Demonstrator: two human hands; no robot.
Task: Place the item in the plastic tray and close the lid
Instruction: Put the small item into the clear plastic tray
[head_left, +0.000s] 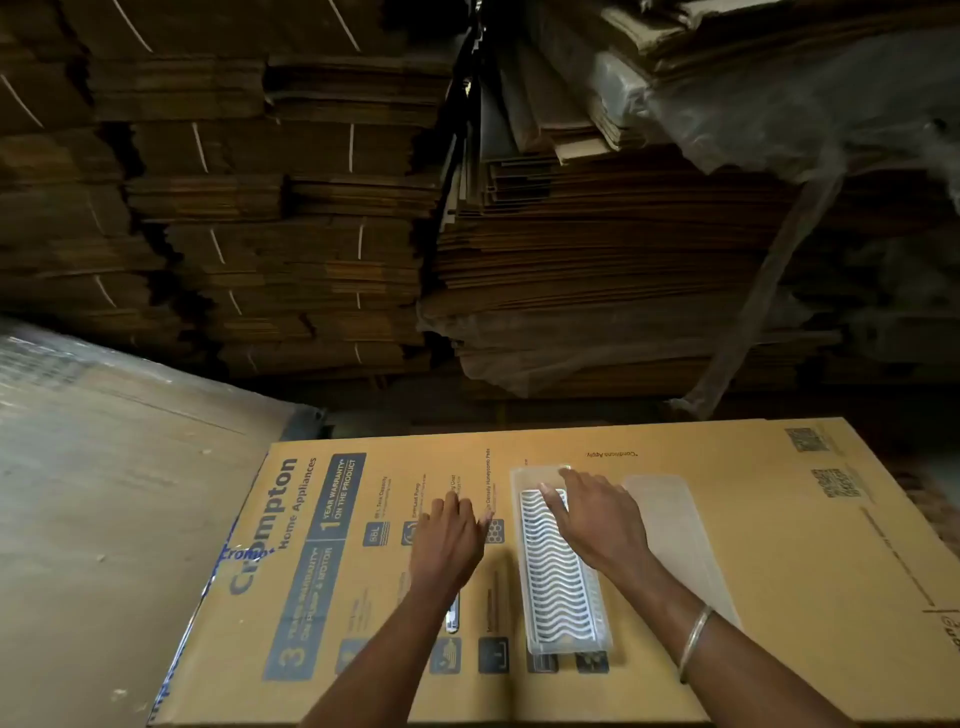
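right hand (597, 525) flat, fingers spread, pressing item (558, 577) in tray (519, 480); left hand (449, 540) open on worktop (779, 545). risk: item unseated, lid (670, 519) won't shut.

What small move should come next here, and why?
Probably swing the lid over the plastic tray and press it shut. The white wavy item already lies inside the tray, with the right hand resting on its far end, while the clear lid lies open flat on the cardboard box to the right. The left hand rests empty beside the tray.
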